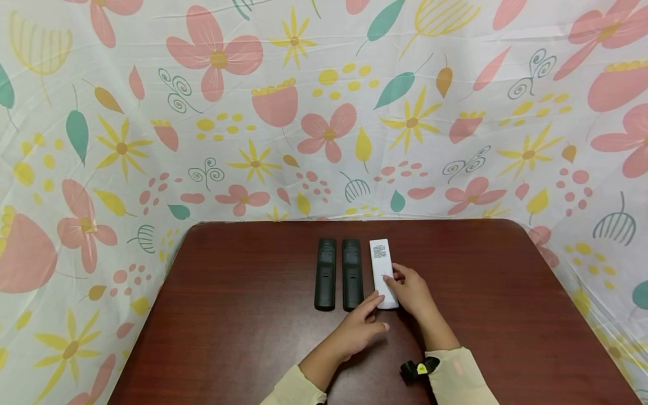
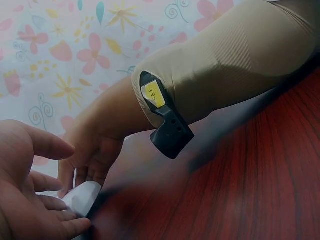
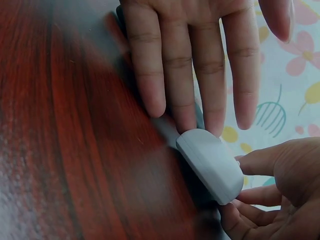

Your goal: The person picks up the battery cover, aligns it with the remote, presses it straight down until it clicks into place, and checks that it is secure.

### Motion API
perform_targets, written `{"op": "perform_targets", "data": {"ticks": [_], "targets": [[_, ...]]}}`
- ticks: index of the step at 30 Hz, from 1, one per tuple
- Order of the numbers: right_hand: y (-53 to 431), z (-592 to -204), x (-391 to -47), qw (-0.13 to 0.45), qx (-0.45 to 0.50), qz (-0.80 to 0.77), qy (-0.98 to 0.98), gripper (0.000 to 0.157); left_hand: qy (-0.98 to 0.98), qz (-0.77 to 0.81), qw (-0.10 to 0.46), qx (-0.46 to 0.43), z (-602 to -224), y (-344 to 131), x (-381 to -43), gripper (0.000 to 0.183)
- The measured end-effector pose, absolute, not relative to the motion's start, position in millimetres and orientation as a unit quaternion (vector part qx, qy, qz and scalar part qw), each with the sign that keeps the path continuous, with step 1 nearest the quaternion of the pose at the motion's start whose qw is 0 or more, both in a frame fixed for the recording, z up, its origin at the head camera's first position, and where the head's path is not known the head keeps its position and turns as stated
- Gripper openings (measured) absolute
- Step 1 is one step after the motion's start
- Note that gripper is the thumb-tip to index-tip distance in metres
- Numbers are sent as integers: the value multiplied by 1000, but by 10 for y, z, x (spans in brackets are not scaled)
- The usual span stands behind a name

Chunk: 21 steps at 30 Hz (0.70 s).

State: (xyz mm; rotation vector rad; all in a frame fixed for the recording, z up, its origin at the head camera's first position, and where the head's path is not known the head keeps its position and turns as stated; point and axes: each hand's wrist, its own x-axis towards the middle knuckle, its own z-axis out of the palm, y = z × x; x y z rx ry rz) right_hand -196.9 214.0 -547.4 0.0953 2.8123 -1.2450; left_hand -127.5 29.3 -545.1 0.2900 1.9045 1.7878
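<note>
A white remote control (image 1: 379,267) lies at the right end of a row, its back with a printed label facing up. My right hand (image 1: 414,291) pinches it from the right, thumb on top and fingers along the side. From the left, my left hand (image 1: 354,333) reaches to its near end with straight fingers. In the right wrist view, the left fingertips (image 3: 214,120) meet the rounded end of the remote. Most of the remote is hidden behind the left fingers in the left wrist view.
Two black remote controls, one at the far left (image 1: 325,275) and one in the middle (image 1: 352,275), lie parallel to the white one on the brown wooden table (image 1: 228,315). A floral curtain (image 1: 329,112) hangs behind the table. A black wrist camera (image 1: 419,369) sits on the right sleeve.
</note>
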Motion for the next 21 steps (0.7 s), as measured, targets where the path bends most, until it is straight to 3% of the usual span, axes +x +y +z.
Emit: {"op": "perform_targets", "data": {"ticks": [21], "targets": [[2153,-5469,-1951,14,34,-391,920,45,701,656,252,121,-5477,311,-1269,68]]}}
